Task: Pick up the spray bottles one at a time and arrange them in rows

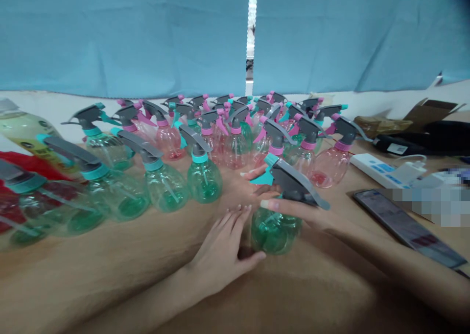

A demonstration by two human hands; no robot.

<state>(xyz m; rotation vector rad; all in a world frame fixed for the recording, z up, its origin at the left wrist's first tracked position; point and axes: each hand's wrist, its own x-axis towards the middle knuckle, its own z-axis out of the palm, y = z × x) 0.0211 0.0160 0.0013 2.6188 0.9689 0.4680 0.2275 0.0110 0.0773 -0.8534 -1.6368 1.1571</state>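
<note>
My right hand (282, 204) is wrapped round the neck of a green spray bottle (276, 231) with a grey and turquoise trigger head. This bottle stands nearly upright at the near middle of the table. Just left of it my left hand (223, 246) lies flat on the wood, fingers stretched forward and thumb pointing at the bottle's base. Whether that thumb touches the bottle I cannot tell. Beyond my left fingertips stands another green spray bottle (204, 179), with a row of similar green ones (167, 187) running off to the left.
Several pink spray bottles (171, 140) crowd the back of the table (154, 270). At the right lie a phone (404, 224), a white power strip (382, 170) and an open cardboard box (429, 116). A large bottle of yellowish liquid (25, 126) stands far left. Blue cloth (128, 40) hangs behind.
</note>
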